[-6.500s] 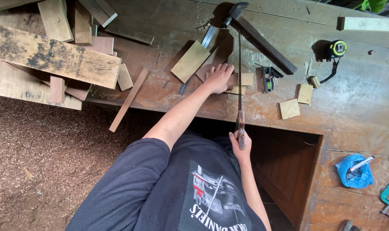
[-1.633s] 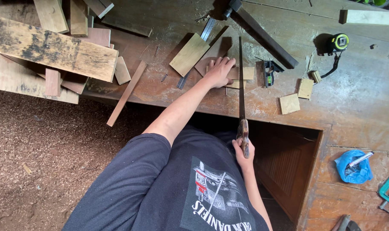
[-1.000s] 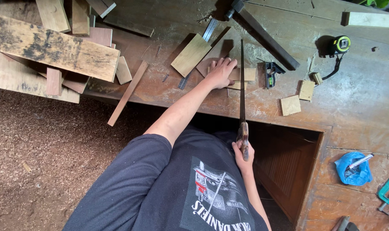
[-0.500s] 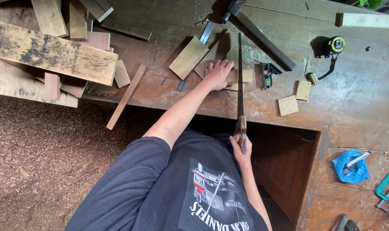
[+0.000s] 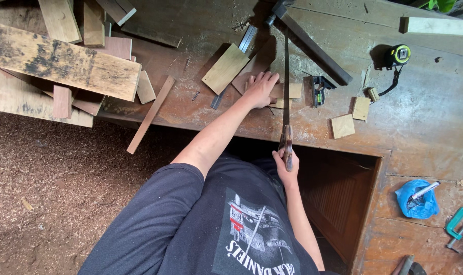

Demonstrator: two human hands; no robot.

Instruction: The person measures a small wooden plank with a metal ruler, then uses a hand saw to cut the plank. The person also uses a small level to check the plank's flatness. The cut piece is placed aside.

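Note:
My left hand (image 5: 261, 89) presses flat on a small light wooden piece (image 5: 293, 90) lying on the worn wooden workbench (image 5: 425, 132). My right hand (image 5: 286, 165) grips the wooden handle of a hand saw (image 5: 286, 76) at the bench's front edge. The thin blade runs straight away from me, across the wooden piece just right of my left fingers. Its tip reaches a long dark bar (image 5: 313, 46). A tan flat board (image 5: 225, 68) lies just left of my left hand.
Rough boards and offcuts (image 5: 63, 61) pile up at the left, and a thin strip (image 5: 151, 114) hangs over the edge. To the right lie small square blocks (image 5: 342, 126), a tape measure (image 5: 397, 55), a blue bag (image 5: 416, 198) and a teal clamp (image 5: 458, 224). Sawdust covers the floor (image 5: 48, 193).
The saw has slid back and forth along its line and now sits slightly further forward. My left hand has stayed pressed on the wooden piece.

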